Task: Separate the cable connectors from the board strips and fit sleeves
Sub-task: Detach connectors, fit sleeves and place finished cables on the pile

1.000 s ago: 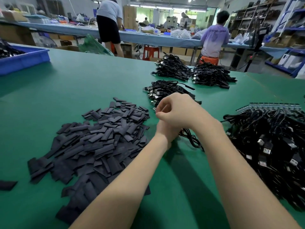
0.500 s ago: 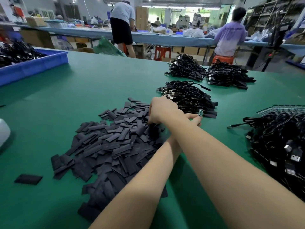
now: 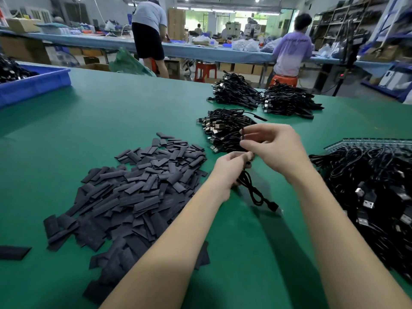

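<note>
Right hand (image 3: 273, 148) pinches a sleeve (image 3: 242, 133) (upright); left hand (image 3: 231, 168) grips the cable (image 3: 254, 190).

sleeve pile (image 3: 138, 186) left, cable heap (image 3: 379, 192) right

Counter (image 3: 124, 112): green mat, matt, smooth, soft sheen at 11 o'clock. Sleeve pile (image 3: 138, 192) at 9 o'clock: flat black tubing pcs, matt, look like thin plastic/rubber. Sleeve (image 3: 242, 134) in right-hand fingers (image 3: 252, 130): same matt black. Cable (image 3: 252, 188) at centre: black plastic jacket, slight gloss; moulded plug. Cable bundles (image 3: 225, 128) at 12 o'clock: black jackets, shiny metal USB shells. Cable heap (image 3: 374, 192) at 3 o'clock: same, silver metal plugs. Board strips (image 3: 367, 143) at 2 o'clock: pale, glossy; material unclear. Bin (image 3: 33, 85) at 10 o'clock: blue plastic, smooth.
</note>
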Tool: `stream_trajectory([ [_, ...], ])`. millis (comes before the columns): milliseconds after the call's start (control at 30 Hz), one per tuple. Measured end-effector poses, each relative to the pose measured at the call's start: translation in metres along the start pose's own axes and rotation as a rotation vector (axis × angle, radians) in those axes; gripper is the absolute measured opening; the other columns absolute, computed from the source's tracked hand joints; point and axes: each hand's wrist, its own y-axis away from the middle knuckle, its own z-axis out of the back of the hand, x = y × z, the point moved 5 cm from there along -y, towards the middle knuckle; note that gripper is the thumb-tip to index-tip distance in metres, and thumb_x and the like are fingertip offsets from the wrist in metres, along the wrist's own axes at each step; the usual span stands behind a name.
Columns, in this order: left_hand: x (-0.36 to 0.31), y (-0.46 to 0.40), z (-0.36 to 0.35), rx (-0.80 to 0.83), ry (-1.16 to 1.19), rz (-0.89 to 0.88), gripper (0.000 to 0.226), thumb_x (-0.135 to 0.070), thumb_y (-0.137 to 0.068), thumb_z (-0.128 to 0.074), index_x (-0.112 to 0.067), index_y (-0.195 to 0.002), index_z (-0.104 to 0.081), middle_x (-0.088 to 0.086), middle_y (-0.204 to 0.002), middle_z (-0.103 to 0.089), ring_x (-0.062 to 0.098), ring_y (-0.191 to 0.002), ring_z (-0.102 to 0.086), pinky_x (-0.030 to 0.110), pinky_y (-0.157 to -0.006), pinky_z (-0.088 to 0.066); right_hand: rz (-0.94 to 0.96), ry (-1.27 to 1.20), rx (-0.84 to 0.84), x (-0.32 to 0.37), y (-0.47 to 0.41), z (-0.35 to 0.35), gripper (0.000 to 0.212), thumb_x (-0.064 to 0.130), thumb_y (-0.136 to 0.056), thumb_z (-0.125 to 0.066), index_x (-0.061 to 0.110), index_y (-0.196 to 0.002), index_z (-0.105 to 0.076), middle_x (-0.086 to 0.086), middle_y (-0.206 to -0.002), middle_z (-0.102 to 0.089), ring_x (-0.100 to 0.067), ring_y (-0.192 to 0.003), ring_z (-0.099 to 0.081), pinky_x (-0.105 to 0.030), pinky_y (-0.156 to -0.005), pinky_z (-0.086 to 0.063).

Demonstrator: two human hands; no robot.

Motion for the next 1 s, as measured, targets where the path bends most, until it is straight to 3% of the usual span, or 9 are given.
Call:
stream_trajectory([
  [67,0.002,-0.003,-0.004,0.012,-0.023,0.011,0.012,-0.036,-0.095,-0.067,-0.025,-0.096,-0.072,-0.007,-0.082,-0.067,0.012,-0.075,-0.055,0.024,-0.059,-0.035,-0.041,-0.249,-0.091,-0.024,0.014,0.020,0.022,0.007,-0.085,-0.081,0.020,-0.102,-0.078,0.006,-0.093,-0.080,0.003,-0.075,-0.070,-0.010,-0.066,-0.049],
  [133,0.004,-0.003,-0.005,0.036,-0.032,0.026,0.014,-0.039,-0.091,-0.070,-0.026,-0.095,-0.073,-0.012,-0.073,-0.069,0.008,-0.075,-0.057,0.028,-0.064,-0.035,-0.123,-0.372,-0.167,-0.048,0.025,0.033,0.019,0.013,-0.086,-0.081,0.021,-0.103,-0.078,0.008,-0.096,-0.080,0.007,-0.067,-0.063,-0.007,-0.054,-0.041],
  [200,0.004,-0.002,-0.007,0.071,-0.011,0.030,0.015,-0.039,-0.089,-0.073,-0.025,-0.094,-0.075,-0.017,-0.067,-0.070,0.002,-0.072,-0.061,0.030,-0.072,-0.039,-0.214,-0.443,-0.206,-0.065,0.032,0.039,0.017,0.023,-0.086,-0.081,0.024,-0.102,-0.078,0.010,-0.100,-0.079,0.002,-0.064,-0.053,-0.012,-0.052,-0.036],
  [300,0.004,-0.003,-0.007,0.124,-0.001,0.053,0.015,-0.037,-0.087,-0.076,-0.025,-0.079,-0.080,-0.012,-0.071,-0.070,0.011,-0.082,-0.059,0.033,-0.083,-0.041,-0.258,-0.562,-0.200,-0.075,0.035,0.037,0.015,0.028,-0.087,-0.080,0.028,-0.101,-0.077,0.010,-0.106,-0.078,-0.006,-0.067,-0.044,-0.012,-0.050,-0.034],
  [433,0.002,-0.002,-0.008,0.210,0.032,0.074,0.023,-0.035,-0.090,-0.074,-0.020,-0.073,-0.076,-0.008,-0.070,-0.065,0.007,-0.058,-0.050,0.020,-0.061,-0.038,-0.263,-0.606,-0.160,-0.074,0.037,0.029,0.017,0.025,-0.088,-0.079,0.025,-0.105,-0.077,0.009,-0.109,-0.078,-0.004,-0.062,-0.043,-0.012,-0.047,-0.032],
  [533,-0.001,0.001,-0.010,0.253,0.043,0.059,0.020,-0.035,-0.092,-0.071,-0.020,-0.078,-0.071,-0.009,-0.070,-0.063,0.005,-0.054,-0.048,0.018,-0.054,-0.036,-0.262,-0.608,-0.135,-0.073,0.037,0.027,0.014,0.022,-0.089,-0.078,0.026,-0.102,-0.077,0.009,-0.107,-0.078,-0.004,-0.058,-0.044,-0.013,-0.047,-0.031],
  [833,-0.006,0.004,-0.007,0.360,0.035,-0.025,0.028,-0.033,-0.095,-0.067,-0.024,-0.069,-0.075,-0.010,-0.072,-0.060,0.005,-0.058,-0.046,0.024,-0.060,-0.031,-0.227,-0.657,-0.044,-0.073,0.039,0.022,0.013,0.026,-0.088,-0.078,0.034,-0.099,-0.078,0.009,-0.110,-0.077,-0.004,-0.058,-0.046,-0.014,-0.051,-0.034],
  [1000,-0.011,0.008,-0.008,0.412,-0.012,-0.085,0.015,-0.038,-0.090,-0.069,-0.026,-0.086,-0.078,-0.011,-0.075,-0.058,0.005,-0.063,-0.047,0.023,-0.061,-0.033,-0.205,-0.671,0.100,-0.072,0.039,0.018,0.020,0.031,-0.079,-0.084,0.034,-0.099,-0.078,0.012,-0.102,-0.075,-0.006,-0.055,-0.044,-0.012,-0.052,-0.037],
])
